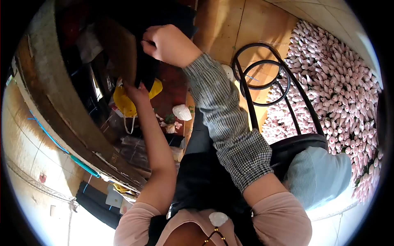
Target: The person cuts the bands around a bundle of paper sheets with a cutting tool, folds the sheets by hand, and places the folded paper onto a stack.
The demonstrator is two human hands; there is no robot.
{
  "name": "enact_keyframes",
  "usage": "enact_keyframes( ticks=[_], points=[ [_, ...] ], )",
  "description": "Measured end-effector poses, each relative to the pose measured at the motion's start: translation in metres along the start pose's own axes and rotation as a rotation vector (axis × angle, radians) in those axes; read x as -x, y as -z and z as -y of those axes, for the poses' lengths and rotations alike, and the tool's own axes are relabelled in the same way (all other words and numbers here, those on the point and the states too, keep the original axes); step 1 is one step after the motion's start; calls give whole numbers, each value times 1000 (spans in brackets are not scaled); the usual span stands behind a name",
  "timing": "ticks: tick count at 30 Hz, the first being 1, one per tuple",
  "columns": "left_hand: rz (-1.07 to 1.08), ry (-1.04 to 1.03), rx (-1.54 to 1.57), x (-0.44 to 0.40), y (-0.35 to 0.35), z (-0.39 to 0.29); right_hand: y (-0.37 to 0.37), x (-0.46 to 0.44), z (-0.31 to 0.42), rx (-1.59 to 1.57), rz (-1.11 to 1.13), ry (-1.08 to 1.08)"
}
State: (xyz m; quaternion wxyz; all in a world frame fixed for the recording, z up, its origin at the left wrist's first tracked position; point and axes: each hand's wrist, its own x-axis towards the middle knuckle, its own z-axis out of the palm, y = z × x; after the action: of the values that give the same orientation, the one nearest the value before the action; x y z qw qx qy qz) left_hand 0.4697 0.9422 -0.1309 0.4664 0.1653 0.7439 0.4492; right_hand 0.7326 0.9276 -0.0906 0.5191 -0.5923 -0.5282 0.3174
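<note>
My right hand (166,44), below a black-and-white checked sleeve cover (217,106), is curled closed at the edge of some dark material (143,61). What its fingers hold, if anything, is hidden. My left hand (137,93) reaches into the shadow under the wooden table, its fingers bent at the lower end of a brown, long shape (121,49) that I cannot identify. Right behind that hand hangs a yellow bag-like thing (124,101) with a pale loop. The left fingertips are too dark to make out fully.
A wooden table edge (49,82) runs along the left. Crumpled white paper (182,112) and pink scraps (177,125) lie on the reddish surface. At right stand a black-framed stool (283,69), light blue striped cloth (320,176) and a big mass of pink-white flower buds (328,90).
</note>
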Motion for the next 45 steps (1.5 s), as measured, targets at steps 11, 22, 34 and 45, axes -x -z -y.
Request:
enact_keyframes(
  ticks=[11,22,34,45],
  points=[
    [503,486,429,-5,16,55,156,82,175,117,-216,-428],
    [836,951,102,285,16,-49,182,177,388,310,43,-332],
    [869,-535,-180,424,102,-236,231,296,488,-224,-187,-813],
    [333,-534,373,476,526,-271,7,276,603,-291,744,-91]
  ],
)
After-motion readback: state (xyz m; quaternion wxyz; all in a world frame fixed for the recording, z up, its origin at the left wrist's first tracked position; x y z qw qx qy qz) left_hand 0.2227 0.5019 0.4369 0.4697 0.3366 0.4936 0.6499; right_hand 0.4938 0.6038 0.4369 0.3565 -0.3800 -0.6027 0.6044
